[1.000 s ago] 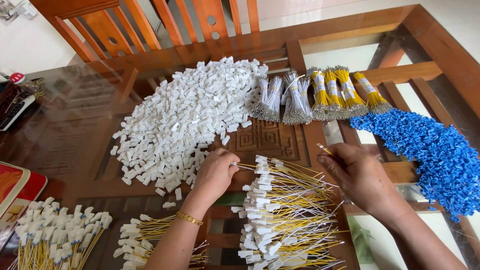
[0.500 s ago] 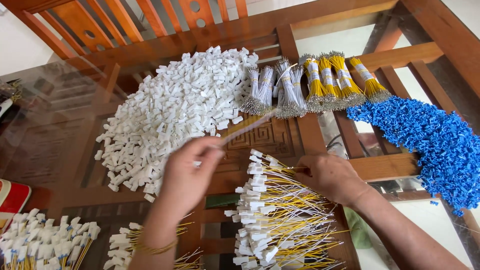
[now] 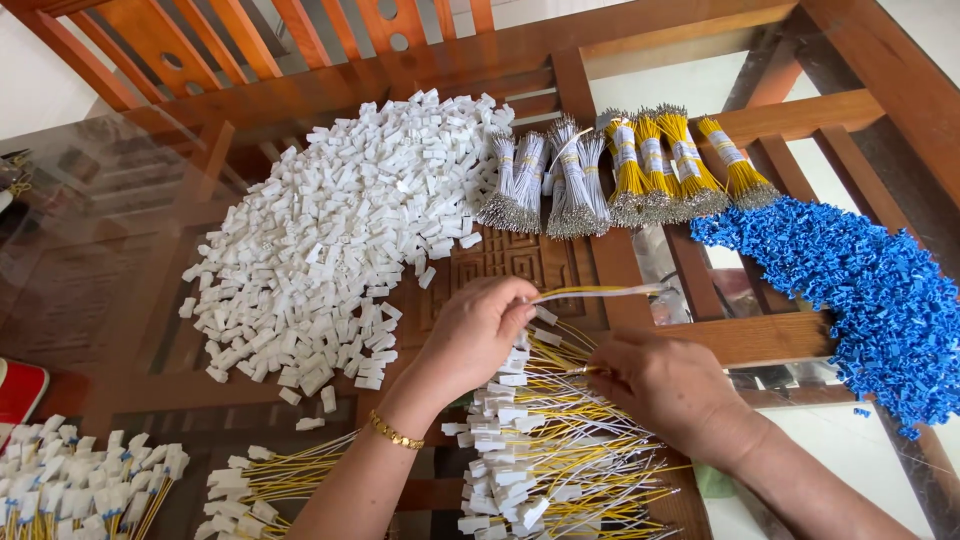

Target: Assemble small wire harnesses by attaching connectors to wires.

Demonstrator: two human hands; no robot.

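Nearest you, the heap of finished yellow and white wires (image 3: 545, 455) with white plugs lay on the glass table (image 3: 110, 290), and both your hands rested on its far end. Your left hand (image 3: 475, 335), a gold bracelet (image 3: 396, 435) at its wrist, was closed, thumb and fingers pinching one end of a wire pair (image 3: 600, 292) that ran out to the right, just beyond the heap. Your right hand (image 3: 665, 385) lay curled on the heap's right side, its fingertips pinching a thin yellow wire; the grip itself was mostly hidden behind the knuckles. The heap's near edge was cut off by the frame, as were two smaller bunches left of it. The held pair looked slim, one yellow strand and one white, its ends blurred. Beyond the heap to the left spread a pile of white connector housings (image 3: 330, 230); straight beyond it lay white wire bundles (image 3: 550, 180) and yellow wire bundles (image 3: 670, 165), and right of it blue connectors (image 3: 850, 290).
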